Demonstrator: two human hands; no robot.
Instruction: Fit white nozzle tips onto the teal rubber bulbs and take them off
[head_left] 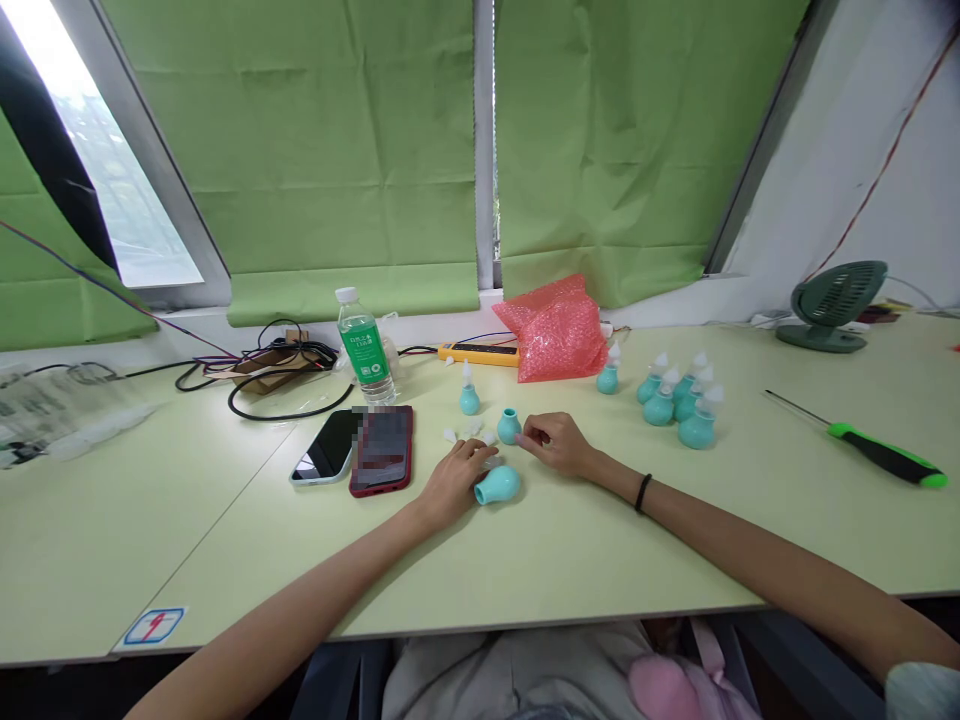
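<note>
My left hand lies low on the table, its fingers stretched out over small clear-white nozzle tips. Beside it a teal rubber bulb rests on its side, mouth toward the hand. My right hand has its fingers curled in, the thumb tip close against an upright teal bulb with an open neck. Whether anything sits in those curled fingers is hidden. Just behind stands a teal bulb aspirator with a nozzle fitted. Several more fitted aspirators are grouped at the right.
Two phones lie to the left, near a water bottle. Black cables, a yellow power strip and a red bubble-wrap bag line the back. A screwdriver and small fan are at right.
</note>
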